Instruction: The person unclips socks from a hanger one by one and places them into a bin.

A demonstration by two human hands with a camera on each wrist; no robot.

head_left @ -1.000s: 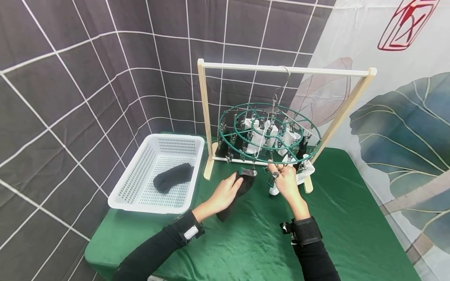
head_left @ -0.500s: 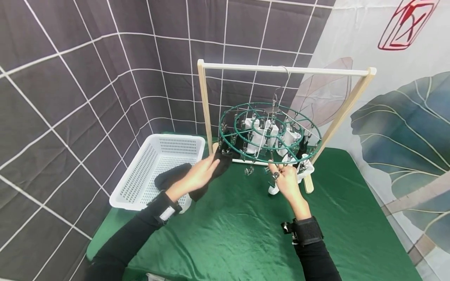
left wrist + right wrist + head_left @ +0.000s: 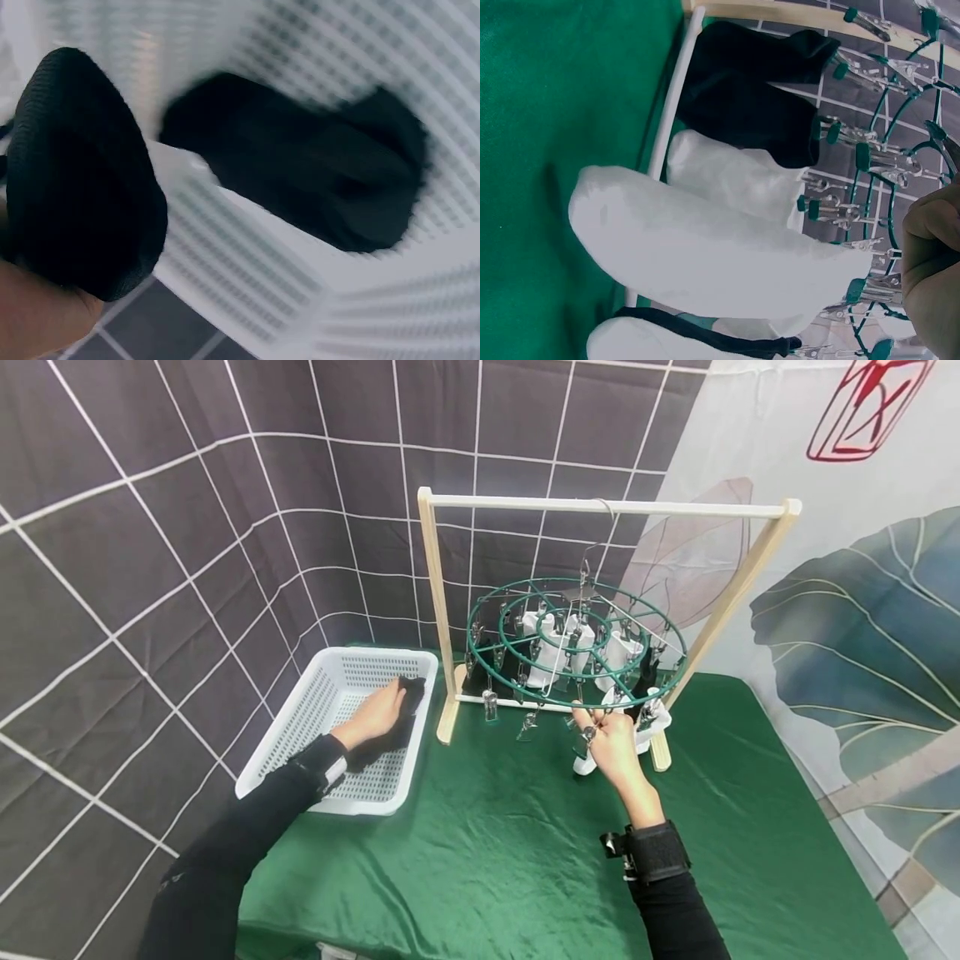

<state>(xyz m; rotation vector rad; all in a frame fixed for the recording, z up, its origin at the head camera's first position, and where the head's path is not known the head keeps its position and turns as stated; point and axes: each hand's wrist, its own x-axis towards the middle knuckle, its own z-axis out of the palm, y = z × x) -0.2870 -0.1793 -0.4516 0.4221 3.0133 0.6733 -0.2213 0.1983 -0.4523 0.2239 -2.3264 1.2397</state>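
Note:
Inside the white basket (image 3: pixel 255 768), my left hand (image 3: pixel 378 712) grips a black sock (image 3: pixel 82 180). A second black sock (image 3: pixel 300 165) lies on the basket floor beside it, partly covered by the hand in the head view. My right hand (image 3: pixel 611 743) pinches a clip (image 3: pixel 945 144) at the near edge of the round green clip hanger (image 3: pixel 551 700), its fingers curled. White socks (image 3: pixel 712 240) and black socks (image 3: pixel 750 105) hang from the hanger's clips, close by the right hand in the right wrist view.
The hanger hooks over the white bar (image 3: pixel 525 503) of a wooden rack (image 3: pixel 438 593). Unused clips (image 3: pixel 491 706) dangle at the hanger's near left. A green cloth (image 3: pixel 480 860) covers the table, and a grid-patterned curtain (image 3: pixel 360 485) stands behind.
My left hand has moved left from the hanger into the basket with the black sock, leaving the front clip hanging without it. The right hand has stayed at the hanger's near edge.

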